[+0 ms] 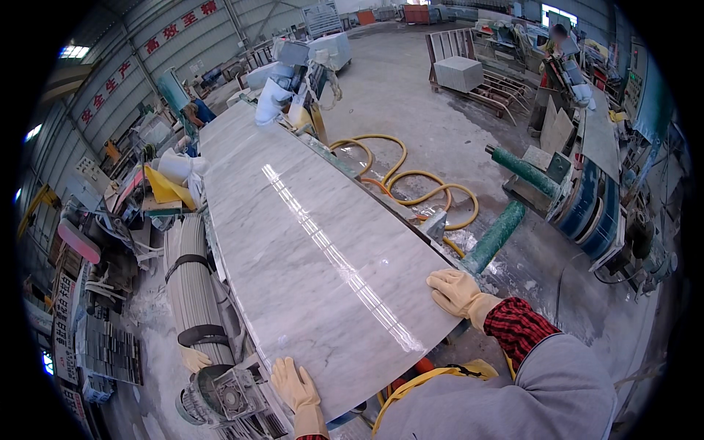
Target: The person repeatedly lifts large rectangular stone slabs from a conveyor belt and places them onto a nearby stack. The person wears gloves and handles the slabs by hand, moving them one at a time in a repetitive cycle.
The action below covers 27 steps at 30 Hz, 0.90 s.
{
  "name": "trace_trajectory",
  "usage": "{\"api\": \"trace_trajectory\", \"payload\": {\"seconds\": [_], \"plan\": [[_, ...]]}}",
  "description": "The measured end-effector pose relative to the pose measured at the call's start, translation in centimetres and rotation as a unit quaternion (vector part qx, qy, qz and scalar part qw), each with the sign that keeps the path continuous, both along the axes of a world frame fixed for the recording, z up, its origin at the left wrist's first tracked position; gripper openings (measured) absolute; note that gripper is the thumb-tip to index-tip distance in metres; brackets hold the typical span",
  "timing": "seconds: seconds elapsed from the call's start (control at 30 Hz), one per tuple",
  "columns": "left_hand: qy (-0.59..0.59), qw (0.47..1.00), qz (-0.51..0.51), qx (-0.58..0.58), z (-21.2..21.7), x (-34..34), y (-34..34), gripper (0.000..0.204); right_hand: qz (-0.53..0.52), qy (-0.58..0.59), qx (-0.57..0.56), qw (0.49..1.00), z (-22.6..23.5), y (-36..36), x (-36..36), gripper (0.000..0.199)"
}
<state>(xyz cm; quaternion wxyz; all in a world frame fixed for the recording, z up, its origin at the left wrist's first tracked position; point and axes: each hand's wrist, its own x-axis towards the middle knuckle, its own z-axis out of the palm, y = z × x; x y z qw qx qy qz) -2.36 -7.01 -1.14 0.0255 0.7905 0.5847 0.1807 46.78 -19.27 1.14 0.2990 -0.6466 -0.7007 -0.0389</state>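
Observation:
A long polished slab of pale grey-veined stone [293, 249] stretches away from me, a striped light reflection running down its face. Both my hands wear cream rubber gloves. My left hand [295, 387] rests at the slab's near left edge, its fingers spread and pointing away. Against the near right edge lies my right hand [456, 291], fingers extended over the top surface and slightly bent. Neither hand has lifted the slab that I can see. Another cream glove [194, 359] shows left of the slab, beside the roller; I cannot tell if it is worn.
A ribbed grey roller [191, 279] and a motor [227, 392] flank the slab's left side. To the right are a green cylinder [495, 238], a looped yellow hose [422, 176] and machinery [601, 209]. Another person [561, 44] stands far right. A stone block [458, 73] sits on a rack.

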Motion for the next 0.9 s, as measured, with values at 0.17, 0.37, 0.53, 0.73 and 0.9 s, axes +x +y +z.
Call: {"api": "trace_trajectory", "payload": {"seconds": [0.17,0.37,0.53,0.73,0.9], "plan": [[0.003,1.000,0.000,0.001,-0.3,-0.3,-0.2,0.048,0.009,0.008,0.004,1.000,0.2,-0.2,0.0,0.028],[0.012,1.000,-0.003,0.027,-0.1,-0.1,-0.7,0.048,0.012,0.010,0.011,1.000,0.5,-0.5,-0.2,0.028],[-0.004,1.000,-0.012,0.021,-0.1,-0.2,-0.8,0.048,0.014,0.014,0.011,1.000,0.3,-0.6,-0.2,0.028],[-0.002,1.000,-0.011,0.029,-0.1,-0.1,-0.9,0.047,0.011,0.010,0.012,1.000,0.5,-0.7,-0.2,0.028],[-0.004,0.999,-0.013,0.041,-0.7,-0.4,-1.2,0.047,0.009,0.010,0.020,1.000,0.4,-1.0,-0.3,0.027]]}}
